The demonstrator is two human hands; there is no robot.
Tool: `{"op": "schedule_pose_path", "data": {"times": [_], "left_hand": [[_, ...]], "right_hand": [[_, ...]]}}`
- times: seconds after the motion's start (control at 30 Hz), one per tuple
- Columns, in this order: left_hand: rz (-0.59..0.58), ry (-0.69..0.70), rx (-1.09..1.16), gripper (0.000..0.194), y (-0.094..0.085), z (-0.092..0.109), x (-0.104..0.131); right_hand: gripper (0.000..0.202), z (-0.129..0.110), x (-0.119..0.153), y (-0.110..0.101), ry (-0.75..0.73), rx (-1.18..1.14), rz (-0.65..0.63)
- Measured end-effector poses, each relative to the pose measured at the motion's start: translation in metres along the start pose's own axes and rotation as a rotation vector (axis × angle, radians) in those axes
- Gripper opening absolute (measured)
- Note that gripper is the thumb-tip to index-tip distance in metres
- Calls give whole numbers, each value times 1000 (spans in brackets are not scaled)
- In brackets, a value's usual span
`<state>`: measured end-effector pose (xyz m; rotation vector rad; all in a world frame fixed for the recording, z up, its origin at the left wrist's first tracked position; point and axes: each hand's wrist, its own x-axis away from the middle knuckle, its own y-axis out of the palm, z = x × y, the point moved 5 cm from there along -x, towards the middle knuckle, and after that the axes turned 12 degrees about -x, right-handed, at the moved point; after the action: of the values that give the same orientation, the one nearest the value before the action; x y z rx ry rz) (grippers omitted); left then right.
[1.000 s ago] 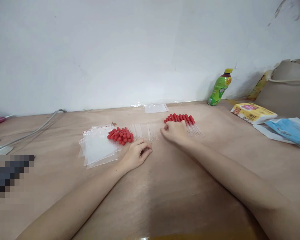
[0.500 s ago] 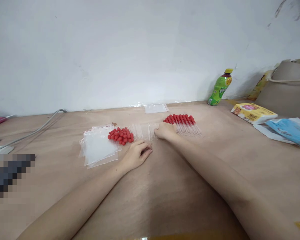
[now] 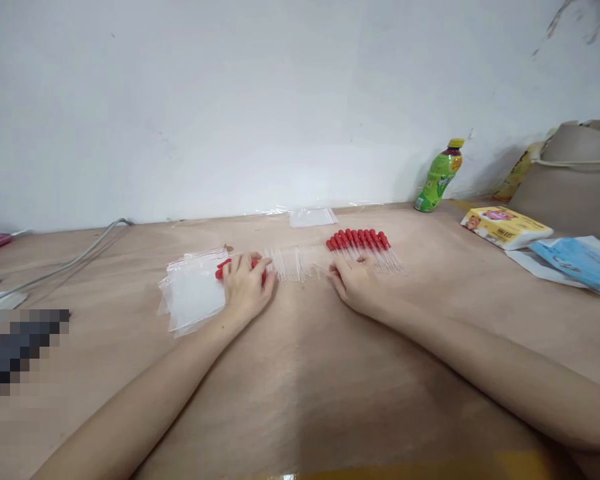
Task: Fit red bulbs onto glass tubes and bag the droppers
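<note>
We are resting our curved left hand [image 3: 249,287] over loose red bulbs [image 3: 220,273] beside clear tubes [image 3: 286,263], and cannot tell whether it is gripping any. Our right hand [image 3: 357,283] is pinching a thin tube [image 3: 321,269] beside red-topped droppers [image 3: 365,240]. Bottle [image 3: 437,179] and yellow packet [image 3: 507,225] are showing lettering too small for us.

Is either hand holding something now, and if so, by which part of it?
The right hand seems to pinch a thin clear tube near one end. The left hand partly hides the loose red bulbs; whether it grips one cannot be told.
</note>
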<state>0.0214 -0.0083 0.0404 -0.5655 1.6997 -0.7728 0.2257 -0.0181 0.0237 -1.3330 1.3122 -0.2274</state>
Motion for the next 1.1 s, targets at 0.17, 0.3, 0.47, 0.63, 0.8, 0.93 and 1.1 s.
{"op": "schedule_pose_path", "data": {"times": [0.17, 0.3, 0.47, 0.63, 0.8, 0.93, 1.1], "left_hand": [[-59, 27, -147, 28, 9, -6, -2], [-89, 38, -161, 28, 14, -6, 0], [-61, 17, -99, 25, 13, -7, 0], [22, -68, 64, 16, 7, -14, 0], [94, -103, 482, 14, -7, -6, 7], [-126, -103, 901, 13, -2, 19, 19], [-410, -200, 1170, 16, 14, 38, 29]], "right_hand": [[11, 4, 17, -4, -94, -81, 97], [10, 3, 15, -5, -74, -114, 92], [11, 4, 14, -4, -37, -146, 83], [16, 7, 15, -3, -29, -161, 75], [20, 6, 15, -2, -44, -126, 48], [21, 6, 16, -2, -56, -130, 38], [19, -3, 19, -3, -111, -161, 48]]}}
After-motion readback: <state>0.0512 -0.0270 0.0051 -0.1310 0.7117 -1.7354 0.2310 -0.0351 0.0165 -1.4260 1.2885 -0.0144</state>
